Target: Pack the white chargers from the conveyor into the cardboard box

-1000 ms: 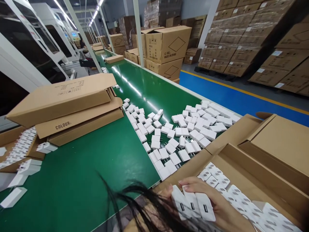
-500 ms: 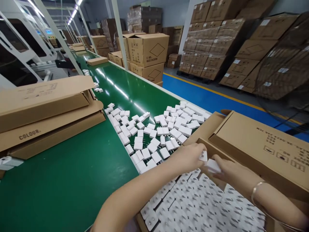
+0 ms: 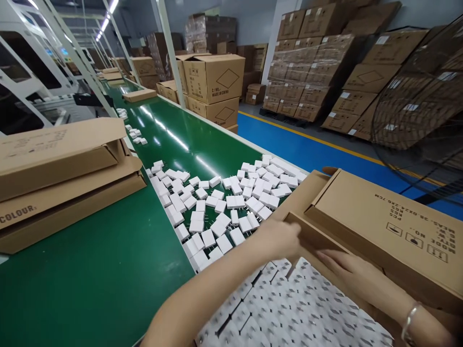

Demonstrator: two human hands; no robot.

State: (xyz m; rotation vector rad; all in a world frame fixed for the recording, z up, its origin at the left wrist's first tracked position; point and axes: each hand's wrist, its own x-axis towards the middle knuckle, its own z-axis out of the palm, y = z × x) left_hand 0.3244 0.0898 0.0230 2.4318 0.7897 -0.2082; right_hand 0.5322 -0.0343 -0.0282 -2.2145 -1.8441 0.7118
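Observation:
My left hand (image 3: 280, 238) is over the far left corner of an open carton (image 3: 314, 243), its fingers curled down; whatever they hold is hidden. Across from it, my right hand (image 3: 343, 267) lies over the carton's far side with fingers stretched out and nothing visible in them. Below both hands, tight rows of white plug adapters (image 3: 300, 299) fill the carton, most with pins upward. Many more loose white adapters (image 3: 235, 202) lie scattered on the green conveyor belt (image 3: 119, 279), left of and beyond my left hand.
Flattened-looking cartons (image 3: 65, 159) are stacked on the belt at left. A closed carton flap (image 3: 390, 226) rises beside my right hand. Boxes (image 3: 215, 79) stand along the belt's far edge. Wrapped carton stacks (image 3: 307, 62) and a fan (image 3: 415, 106) are across the blue floor.
The white adapters seen in both hands before are out of sight. My right hand has moved slightly down and right, its fingers straighter. The camera view has shifted a little.

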